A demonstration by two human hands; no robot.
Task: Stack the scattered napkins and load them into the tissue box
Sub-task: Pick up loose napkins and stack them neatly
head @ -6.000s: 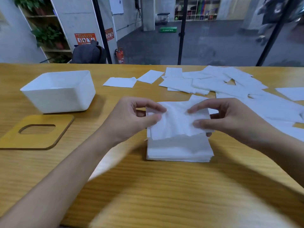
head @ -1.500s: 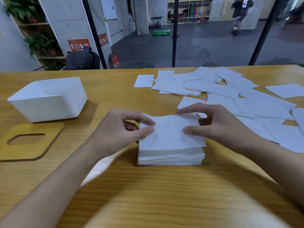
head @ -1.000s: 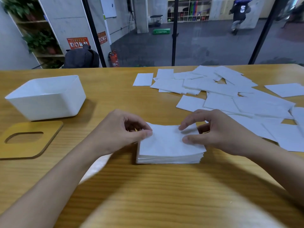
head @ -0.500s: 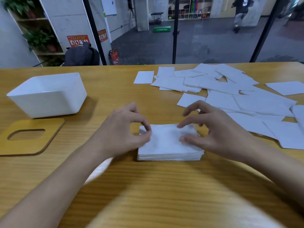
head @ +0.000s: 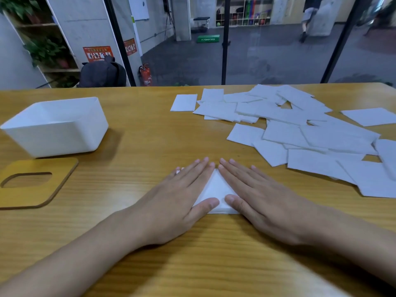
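Pressing flat, spread left hand [head: 175, 198] and right hand [head: 261, 200] cover one napkin stack [head: 214, 189].

1. The left hand [head: 180, 202] lies flat, palm down, fingers straight and close together; the fingers point up and a bit to the right.
2. The right hand [head: 259, 200] lies flat too, palm down, fingers straight; its fingers point up and a bit to the left.
3. The 2 hands make a tent shape; the tips of the pointer fingers are almost touching at the top, and the 2 thumbs point at each other lower down with a small gap between them.
4. Both hands are wide open and hold nothing; they press down on what is under them.
5. Both arms are bare; the left arm comes in from the bottom left corner; the right arm comes in from the bottom right.
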